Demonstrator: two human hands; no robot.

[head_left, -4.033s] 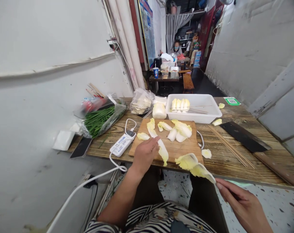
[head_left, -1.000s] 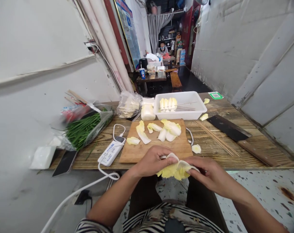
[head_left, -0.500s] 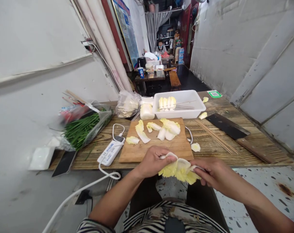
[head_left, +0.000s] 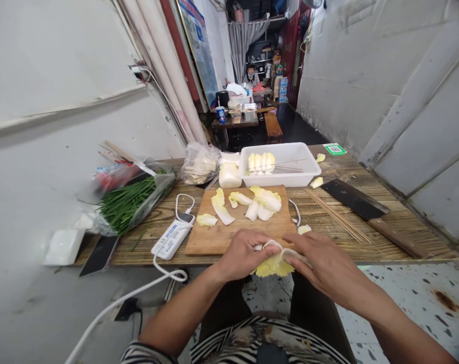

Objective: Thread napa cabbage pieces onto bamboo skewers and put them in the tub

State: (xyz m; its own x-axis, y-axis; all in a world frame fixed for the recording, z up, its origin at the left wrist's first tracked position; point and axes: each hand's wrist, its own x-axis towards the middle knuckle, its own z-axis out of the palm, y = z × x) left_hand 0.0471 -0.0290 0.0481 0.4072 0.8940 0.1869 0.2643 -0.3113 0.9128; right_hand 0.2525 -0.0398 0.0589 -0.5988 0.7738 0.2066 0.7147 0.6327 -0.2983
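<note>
Pale yellow cabbage leaves (head_left: 274, 266) hang between my two hands just in front of the table edge. My left hand (head_left: 248, 254) pinches their white stem end between thumb and fingers. From the right, my right hand (head_left: 320, 260) grips the leaves with its thumb in front and fingers over the top. Beyond my hands lies a wooden cutting board (head_left: 210, 240) with several loose cabbage leaves (head_left: 265, 202) on it. A white plastic tub (head_left: 282, 179) behind the board holds cabbage pieces (head_left: 261, 162) on skewers.
A cleaver (head_left: 354, 197) and bamboo skewers (head_left: 337, 215) lie at right. On the left are a power strip (head_left: 174, 236), a bag of green chives (head_left: 128, 202) and a dark flat slab (head_left: 99, 257). A cabbage chunk (head_left: 230, 175) stands beside a bagged stack (head_left: 201, 164). A person (head_left: 251, 77) sits far back.
My right hand has moved left and up, closer to my left hand, shifting its hold on the cabbage leaves. The leaves look more bunched together. My left hand stays nearly in place.
</note>
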